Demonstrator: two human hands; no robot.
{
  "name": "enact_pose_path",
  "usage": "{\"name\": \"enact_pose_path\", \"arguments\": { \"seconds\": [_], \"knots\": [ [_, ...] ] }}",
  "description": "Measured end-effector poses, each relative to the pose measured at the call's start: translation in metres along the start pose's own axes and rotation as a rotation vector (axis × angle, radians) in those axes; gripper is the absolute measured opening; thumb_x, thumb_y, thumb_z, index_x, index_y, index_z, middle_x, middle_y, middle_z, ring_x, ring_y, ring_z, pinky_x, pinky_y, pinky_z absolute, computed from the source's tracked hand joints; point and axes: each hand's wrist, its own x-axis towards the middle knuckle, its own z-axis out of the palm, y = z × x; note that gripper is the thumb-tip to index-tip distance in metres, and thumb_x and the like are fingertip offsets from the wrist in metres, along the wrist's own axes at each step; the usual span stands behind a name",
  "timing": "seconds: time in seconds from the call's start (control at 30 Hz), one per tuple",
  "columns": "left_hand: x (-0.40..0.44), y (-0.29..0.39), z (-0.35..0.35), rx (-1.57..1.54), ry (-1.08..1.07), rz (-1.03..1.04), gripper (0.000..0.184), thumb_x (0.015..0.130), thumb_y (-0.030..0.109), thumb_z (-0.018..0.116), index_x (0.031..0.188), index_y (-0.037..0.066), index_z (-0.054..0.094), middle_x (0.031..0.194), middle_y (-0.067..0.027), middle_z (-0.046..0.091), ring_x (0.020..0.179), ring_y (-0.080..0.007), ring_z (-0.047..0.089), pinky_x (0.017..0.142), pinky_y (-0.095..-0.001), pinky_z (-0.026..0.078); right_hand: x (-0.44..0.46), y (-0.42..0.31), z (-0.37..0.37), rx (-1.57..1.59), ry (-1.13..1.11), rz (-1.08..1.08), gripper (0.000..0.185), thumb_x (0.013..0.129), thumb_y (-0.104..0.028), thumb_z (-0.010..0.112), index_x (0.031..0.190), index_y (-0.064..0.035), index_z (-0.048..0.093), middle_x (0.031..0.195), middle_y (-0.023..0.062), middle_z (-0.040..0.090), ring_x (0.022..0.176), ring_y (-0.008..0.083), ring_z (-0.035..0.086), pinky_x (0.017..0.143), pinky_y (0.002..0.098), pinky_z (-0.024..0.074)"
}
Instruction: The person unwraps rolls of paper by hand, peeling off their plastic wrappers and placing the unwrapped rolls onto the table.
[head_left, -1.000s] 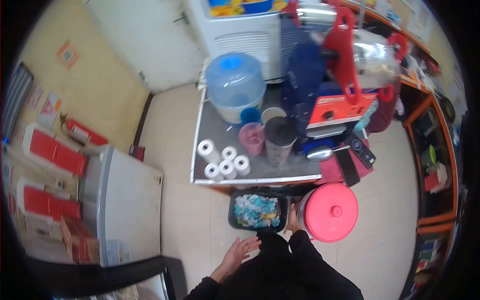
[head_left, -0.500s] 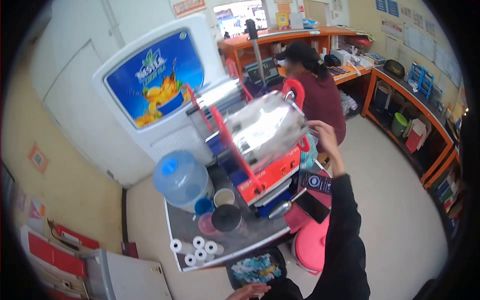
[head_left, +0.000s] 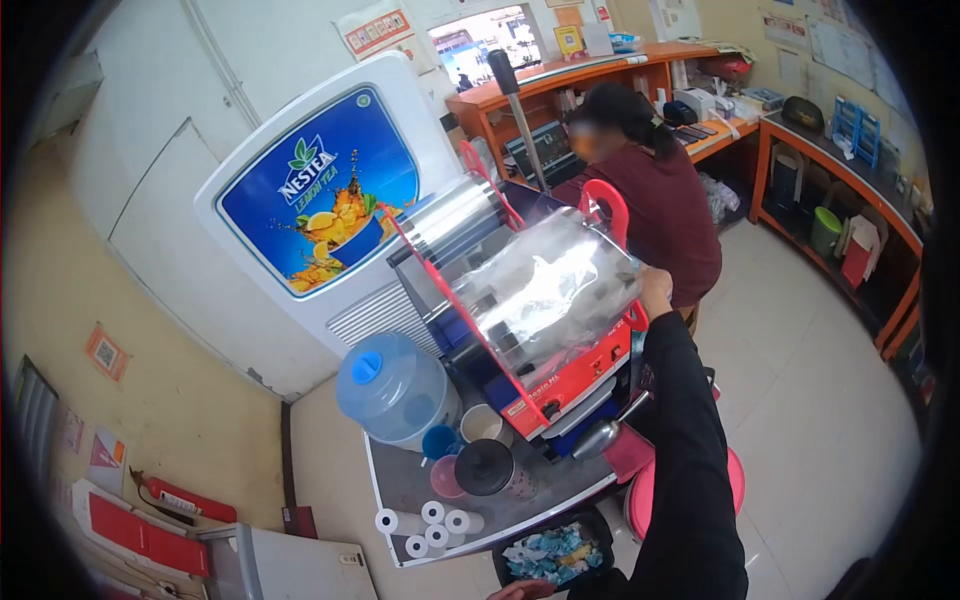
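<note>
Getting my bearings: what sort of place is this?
Probably a drinks shop's work area: a Nestea panel, a machine carrying a clear film roll, and a computer at an orange counter.

Long black sleeve, lower right of frame: plain cloth, reaching wrist. Right hand bare, right of centre; left hand cropped, bottom edge.

Blue panel of drink machine, far left, read "NESTEA" over "LEMON TEA". Red-fronted machine, right of it, bore white lettering too small to read. Orange-edged sign on left wall showed square QR-style code.
</note>
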Motion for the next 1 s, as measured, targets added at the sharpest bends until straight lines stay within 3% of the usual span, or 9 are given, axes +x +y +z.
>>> {"name": "enact_pose_path", "arguments": {
  "seconds": [0.07, 0.17, 0.2, 0.33, 0.47, 0.7, 0.73, 0.83, 1.0],
  "knots": [
    [-0.002, 0.004, 0.007, -0.015, -0.011, -0.010, 0.050, 0.098, 0.043, 0.048, 0.130, 0.005, 0.049, 0.132, -0.0110, 0.053, 0.124, -0.0244, 0.050, 0.102, -0.0393, 0.039, 0.000, 0.011, 0.014, 0.123, 0.122, -0.073, 0.035, 0.077, -0.021, 0.070, 0.107, -0.0049, 0.064, 0.101, 0.0125, 0.070, 0.090, 0.0286, 0.070, 0.068, 0.0420, 0.0567],
    [-0.005, -0.005, 0.010, -0.082, 0.024, -0.018, 0.048, 0.098, 0.040, 0.050, 0.130, 0.004, 0.049, 0.129, -0.0118, 0.055, 0.120, -0.0250, 0.053, 0.101, -0.0396, 0.040, -0.012, 0.028, 0.003, 0.143, 0.087, -0.173, 0.057, 0.070, -0.025, 0.078, 0.118, -0.0015, 0.055, 0.100, 0.0146, 0.069, 0.092, 0.0328, 0.068, 0.076, 0.0429, 0.0555],
    [-0.006, -0.008, 0.012, -0.105, 0.035, -0.021, 0.048, 0.098, 0.039, 0.051, 0.130, 0.004, 0.049, 0.127, -0.0121, 0.056, 0.119, -0.0252, 0.054, 0.101, -0.0397, 0.040, -0.019, 0.033, -0.007, 0.228, 0.009, -0.131, 0.071, 0.065, -0.029, 0.082, 0.122, -0.0023, 0.050, 0.107, 0.0190, 0.065, 0.100, 0.0361, 0.064, 0.083, 0.0444, 0.0527],
    [-0.008, -0.025, 0.013, -0.190, 0.055, 0.108, 0.048, 0.097, 0.038, 0.052, 0.130, 0.004, 0.049, 0.123, -0.0114, 0.058, 0.117, -0.0247, 0.055, 0.100, -0.0399, 0.042, -0.043, 0.054, -0.008, 0.660, 0.094, -0.222, 0.075, 0.062, -0.024, 0.082, 0.127, -0.0064, 0.049, 0.118, 0.0228, 0.055, 0.110, 0.0379, 0.056, 0.092, 0.0430, 0.0474],
    [-0.013, -0.032, 0.021, -0.228, 0.075, 0.181, 0.048, 0.097, 0.037, 0.053, 0.131, 0.003, 0.048, 0.123, -0.0116, 0.059, 0.116, -0.0237, 0.056, 0.098, -0.0387, 0.044, -0.078, 0.058, -0.014, 0.941, 0.268, -0.245, 0.067, 0.062, -0.016, 0.079, 0.124, -0.0080, 0.054, 0.112, 0.0190, 0.057, 0.106, 0.0359, 0.057, 0.090, 0.0416, 0.0472],
    [-0.023, -0.051, 0.028, -0.277, 0.162, 0.242, 0.048, 0.097, 0.036, 0.053, 0.132, 0.003, 0.047, 0.124, -0.0126, 0.059, 0.111, -0.0232, 0.060, 0.095, -0.0371, 0.048, -0.113, 0.055, -0.010, 0.759, 0.331, -0.331, 0.077, 0.064, -0.014, 0.076, 0.134, -0.0154, 0.044, 0.116, 0.0162, 0.056, 0.110, 0.0358, 0.055, 0.090, 0.0455, 0.0457],
    [-0.024, -0.053, 0.030, -0.284, 0.167, 0.251, 0.048, 0.097, 0.035, 0.053, 0.132, 0.003, 0.047, 0.123, -0.0126, 0.059, 0.110, -0.0230, 0.060, 0.094, -0.0371, 0.048, -0.120, 0.053, -0.016, 0.837, 0.349, -0.345, 0.077, 0.066, -0.013, 0.072, 0.136, -0.0183, 0.041, 0.112, 0.0197, 0.055, 0.106, 0.0403, 0.056, 0.090, 0.0456, 0.0463],
    [-0.032, -0.059, 0.032, -0.290, 0.164, 0.266, 0.047, 0.098, 0.034, 0.052, 0.132, 0.002, 0.046, 0.122, -0.0125, 0.060, 0.109, -0.0225, 0.060, 0.094, -0.0370, 0.048, -0.137, 0.054, -0.039, 0.881, 0.203, -0.322, 0.077, 0.063, -0.011, 0.073, 0.133, -0.0196, 0.041, 0.107, 0.0211, 0.049, 0.103, 0.0416, 0.054, 0.089, 0.0435, 0.0469],
    [-0.043, -0.071, 0.036, -0.337, 0.168, 0.313, 0.046, 0.099, 0.032, 0.051, 0.133, 0.003, 0.045, 0.121, -0.0125, 0.059, 0.107, -0.0219, 0.061, 0.093, -0.0370, 0.049, -0.128, 0.057, -0.019, 0.838, 0.214, -0.383, 0.077, 0.058, -0.006, 0.074, 0.128, -0.0173, 0.044, 0.106, 0.0200, 0.044, 0.100, 0.0382, 0.051, 0.088, 0.0404, 0.0468]
  ]
}}
